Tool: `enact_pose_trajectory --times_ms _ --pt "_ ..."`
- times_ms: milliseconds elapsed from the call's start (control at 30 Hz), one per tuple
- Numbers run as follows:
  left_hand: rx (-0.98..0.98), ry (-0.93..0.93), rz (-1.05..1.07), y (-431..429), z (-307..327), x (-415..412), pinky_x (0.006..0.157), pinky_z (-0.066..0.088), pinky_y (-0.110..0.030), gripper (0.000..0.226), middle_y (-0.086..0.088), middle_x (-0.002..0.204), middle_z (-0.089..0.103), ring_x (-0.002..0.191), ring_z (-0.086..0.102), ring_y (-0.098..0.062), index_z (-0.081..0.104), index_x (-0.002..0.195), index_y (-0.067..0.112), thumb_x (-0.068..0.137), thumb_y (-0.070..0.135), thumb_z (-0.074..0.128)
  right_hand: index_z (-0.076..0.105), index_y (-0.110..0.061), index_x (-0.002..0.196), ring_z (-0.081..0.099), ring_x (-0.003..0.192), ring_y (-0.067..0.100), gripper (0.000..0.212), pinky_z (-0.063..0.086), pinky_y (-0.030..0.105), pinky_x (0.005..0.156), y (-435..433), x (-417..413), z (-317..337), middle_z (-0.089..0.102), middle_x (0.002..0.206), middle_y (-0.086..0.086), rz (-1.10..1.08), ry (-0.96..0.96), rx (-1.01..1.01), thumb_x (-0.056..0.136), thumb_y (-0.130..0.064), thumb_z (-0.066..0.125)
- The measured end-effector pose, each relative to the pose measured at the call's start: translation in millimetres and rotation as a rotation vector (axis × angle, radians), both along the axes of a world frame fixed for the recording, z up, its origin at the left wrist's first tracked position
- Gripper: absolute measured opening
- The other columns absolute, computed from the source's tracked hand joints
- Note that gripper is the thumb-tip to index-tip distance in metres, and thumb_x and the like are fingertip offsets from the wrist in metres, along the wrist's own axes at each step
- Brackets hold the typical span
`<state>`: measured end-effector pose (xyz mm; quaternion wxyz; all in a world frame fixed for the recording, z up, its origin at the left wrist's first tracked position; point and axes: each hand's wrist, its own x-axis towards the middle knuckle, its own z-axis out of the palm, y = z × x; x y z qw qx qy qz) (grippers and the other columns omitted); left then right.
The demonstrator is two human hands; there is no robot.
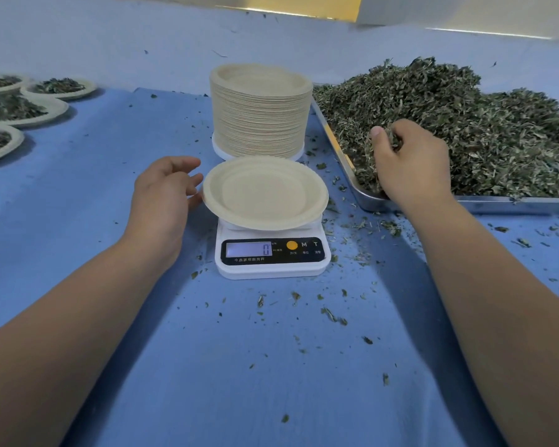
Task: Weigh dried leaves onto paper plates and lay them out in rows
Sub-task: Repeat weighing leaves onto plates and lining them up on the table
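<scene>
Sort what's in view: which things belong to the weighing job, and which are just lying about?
In the job: plate on the scale; plate stack; leaves in the tray; filled plates; left hand by the plate; right hand gripping leaves.

Lying about: leaf crumbs scattered on the blue cloth.

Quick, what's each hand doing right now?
Left hand: open, fingers by the empty plate rim.
Right hand: closed on a pinch of dried leaves.
</scene>
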<state>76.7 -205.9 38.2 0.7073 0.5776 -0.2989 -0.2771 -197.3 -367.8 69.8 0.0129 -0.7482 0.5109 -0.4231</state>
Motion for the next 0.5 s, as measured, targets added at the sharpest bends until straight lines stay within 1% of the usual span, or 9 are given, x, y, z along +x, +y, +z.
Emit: enact_pose_trajectory --times_ms 167,300,367,433,500 --pt "0.026 -0.027 -0.013 -2.2 -2.7 -0.1 0.071 0.055 -0.016 0.042 0.004 0.128 0.064 0.116 0.066 -0.013 0.069 0.1 0.027 0.091 -0.003 0.041 0.042 -0.017 0.077 0.033 0.047 0.019 0.043 0.021 0.032 0.048 -0.3 -1.0 -2.6 0.04 0.056 0.001 0.019 0.02 0.018 0.103 -0.051 0.044" --pt "0.043 -0.039 -0.015 -3.6 -5.4 1.7 0.076 0.054 -0.022 0.04 0.005 0.121 0.067 0.11 0.068 -0.015 0.071 0.1 0.027 0.089 0.0 0.043 0.048 -0.018 0.086 0.035 0.046 0.018 0.037 0.024 0.032 0.047 -0.7 -0.1 -1.3 0.042 0.056 -0.001 0.024 -0.003 -0.015 0.103 -0.05 0.044" --pt "0.048 -0.045 -0.014 -3.8 -5.4 2.2 0.077 0.053 -0.024 0.04 0.001 0.123 0.067 0.105 0.068 -0.014 0.071 0.101 0.026 0.088 0.0 0.043 0.051 -0.016 0.088 0.036 0.046 0.019 0.039 0.026 0.031 0.048 -0.2 0.4 -2.7 0.044 0.056 0.0 0.027 0.018 -0.007 0.104 -0.05 0.044" --pt "0.05 -0.049 -0.013 -3.5 -4.8 1.7 0.075 0.053 -0.022 0.04 0.001 0.124 0.067 0.103 0.068 -0.012 0.07 0.102 0.025 0.089 -0.001 0.043 0.051 -0.016 0.089 0.037 0.046 0.019 0.038 0.026 0.031 0.048 1.3 0.7 -3.1 0.044 0.056 0.001 0.026 0.005 -0.019 0.104 -0.05 0.044" --pt "0.046 -0.031 -0.011 -2.5 -3.6 1.2 0.072 0.054 -0.019 0.04 0.001 0.125 0.066 0.106 0.069 -0.013 0.07 0.103 0.024 0.091 -0.002 0.042 0.052 -0.014 0.088 0.035 0.046 0.02 0.04 0.026 0.033 0.047 2.6 1.0 -1.9 0.044 0.055 0.002 0.03 -0.035 -0.049 0.104 -0.05 0.043"
